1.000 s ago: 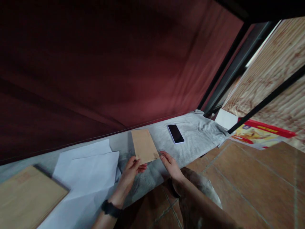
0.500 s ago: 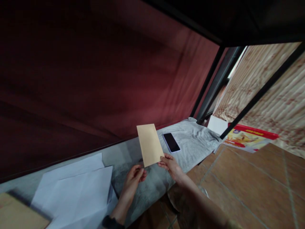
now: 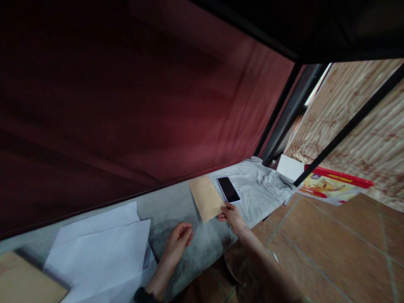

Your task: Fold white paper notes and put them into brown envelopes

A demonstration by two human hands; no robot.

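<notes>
Your right hand [image 3: 232,216] pinches the near right corner of a brown envelope [image 3: 206,198] between thumb and fingers, the piece lying at or just above a grey, cloth-covered surface [image 3: 205,250]. Your left hand [image 3: 179,237], loosely curled and apparently holding nothing, hangs apart from it, nearer the front edge. By appearances, the envelope is placed but not yet released; whether anything is inside cannot be told. White sheets [image 3: 104,256] lie overlapped to the left, beside a brown stack [image 3: 28,277] cut off by the frame, so handling of the paper looks unfinished.

Room is tight on the right, where a phone [image 3: 229,189] lies just beside the envelope, and behind, where red fabric [image 3: 176,109] rises at the back edge. Bare cloth opens leftward, toward the sheets; in front, the surface drops away to the tiled floor [image 3: 306,248].
</notes>
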